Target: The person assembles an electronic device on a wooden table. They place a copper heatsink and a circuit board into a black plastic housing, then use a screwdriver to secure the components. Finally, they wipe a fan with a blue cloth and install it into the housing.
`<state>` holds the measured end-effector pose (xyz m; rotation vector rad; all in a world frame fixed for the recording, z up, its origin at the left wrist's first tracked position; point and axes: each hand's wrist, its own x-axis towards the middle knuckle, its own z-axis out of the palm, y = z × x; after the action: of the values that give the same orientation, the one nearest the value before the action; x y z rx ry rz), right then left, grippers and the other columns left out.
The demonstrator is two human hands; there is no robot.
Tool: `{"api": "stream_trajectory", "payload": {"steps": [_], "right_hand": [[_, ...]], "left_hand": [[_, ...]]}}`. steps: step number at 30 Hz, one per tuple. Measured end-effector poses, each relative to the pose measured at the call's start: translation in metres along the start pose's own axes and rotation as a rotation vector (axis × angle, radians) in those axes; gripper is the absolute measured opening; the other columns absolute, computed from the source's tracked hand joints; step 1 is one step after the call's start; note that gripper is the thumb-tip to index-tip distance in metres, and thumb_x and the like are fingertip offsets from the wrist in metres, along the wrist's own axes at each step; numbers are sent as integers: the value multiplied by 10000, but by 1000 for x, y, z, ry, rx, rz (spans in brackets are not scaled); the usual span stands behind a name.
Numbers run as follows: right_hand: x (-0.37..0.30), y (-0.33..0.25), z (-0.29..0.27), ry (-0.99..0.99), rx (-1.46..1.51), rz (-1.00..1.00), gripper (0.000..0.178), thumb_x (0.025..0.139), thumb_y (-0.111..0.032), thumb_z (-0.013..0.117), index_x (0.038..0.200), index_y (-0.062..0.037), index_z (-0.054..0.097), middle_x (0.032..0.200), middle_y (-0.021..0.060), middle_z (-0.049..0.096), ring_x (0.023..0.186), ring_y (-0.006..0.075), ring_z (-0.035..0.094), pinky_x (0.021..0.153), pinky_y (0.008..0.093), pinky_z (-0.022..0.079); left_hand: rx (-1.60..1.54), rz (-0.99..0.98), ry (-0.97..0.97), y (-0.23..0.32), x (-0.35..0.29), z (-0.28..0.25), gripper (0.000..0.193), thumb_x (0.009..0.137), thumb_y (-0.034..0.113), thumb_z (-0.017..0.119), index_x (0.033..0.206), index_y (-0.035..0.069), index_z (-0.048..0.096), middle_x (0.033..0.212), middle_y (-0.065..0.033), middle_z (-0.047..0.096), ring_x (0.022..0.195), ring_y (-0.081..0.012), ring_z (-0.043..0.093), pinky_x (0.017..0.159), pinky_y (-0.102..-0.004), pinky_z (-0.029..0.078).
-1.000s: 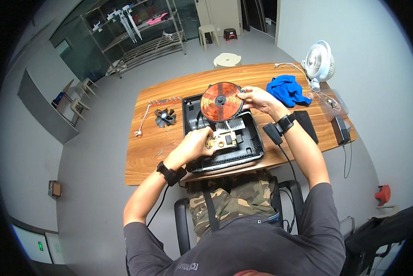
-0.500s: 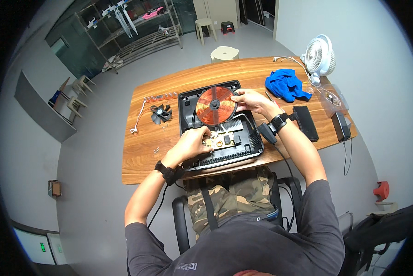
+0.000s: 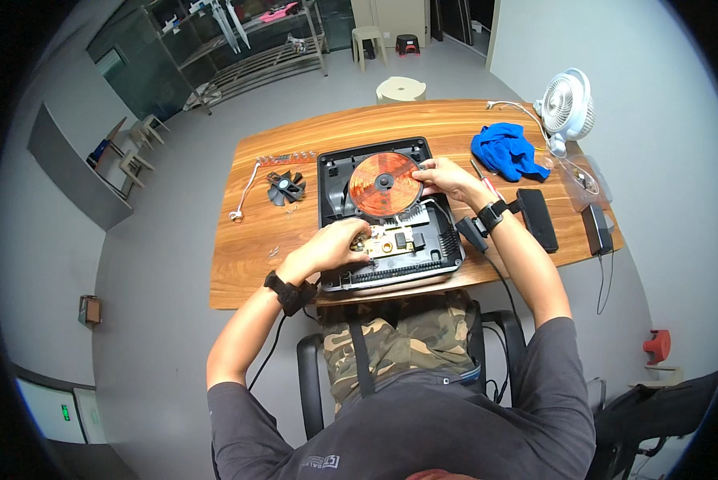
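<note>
An open black plastic housing (image 3: 333,210), like the shell of an induction cooker, lies on the table in front of me. My right hand (image 3: 450,181) pinches the right rim of a round copper coil (image 3: 384,198) over the housing's far half. The near half holds a pale circuit board (image 3: 381,241) with dark components and a ring-shaped part. My left hand (image 3: 339,245) is closed around the board's left end, with its fingertips partly hidden among the components. A ribbed metal heat sink (image 3: 415,217) shows between coil and board.
To the left lie a black fan (image 3: 286,188), a narrow orange strip board (image 3: 287,158) with a white cable, and small screws (image 3: 274,251). Rightward are a blue cloth (image 3: 506,150), a black phone (image 3: 537,220), a clear plastic tray (image 3: 597,178), a black adapter (image 3: 596,229) and a white desk fan (image 3: 565,106).
The whole view has shifted slightly, moving the table a little rightward in the picture. The coil looks slightly flatter over the housing. Both hands keep their holds.
</note>
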<state>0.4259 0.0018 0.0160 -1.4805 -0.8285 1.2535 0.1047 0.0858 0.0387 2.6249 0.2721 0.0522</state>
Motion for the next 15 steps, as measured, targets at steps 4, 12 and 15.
{"api": "stream_trajectory", "payload": {"steps": [4, 12, 15], "right_hand": [[-1, -3, 7, 100, -212, -47, 430, 982, -158, 709, 1331, 64, 592, 1029, 82, 707, 845, 91, 689, 744, 267, 633], [4, -5, 12, 129, -655, -194, 419, 946, -178, 717, 1273, 75, 650, 1028, 153, 730, 842, 149, 709, 743, 302, 609], [7, -1, 9, 191, -873, -284, 530, 899, -256, 752, 1275, 99, 636, 1154, 235, 695, 1000, 247, 686, 856, 358, 553]], "left_hand": [[2, 87, -50, -5, -9, -10, 612, 801, 275, 856, 1306, 16, 628, 1447, -222, 570, 1310, -371, 576, 1103, -434, 479], [1, -8, -7, -6, -33, -29, 503, 872, 229, 787, 1310, 22, 648, 1398, -198, 590, 1326, -366, 543, 1139, -448, 433], [105, 8, 38, -18, -41, -25, 476, 866, 185, 773, 1298, 26, 651, 1394, -190, 586, 1329, -362, 538, 1134, -448, 431]]}}
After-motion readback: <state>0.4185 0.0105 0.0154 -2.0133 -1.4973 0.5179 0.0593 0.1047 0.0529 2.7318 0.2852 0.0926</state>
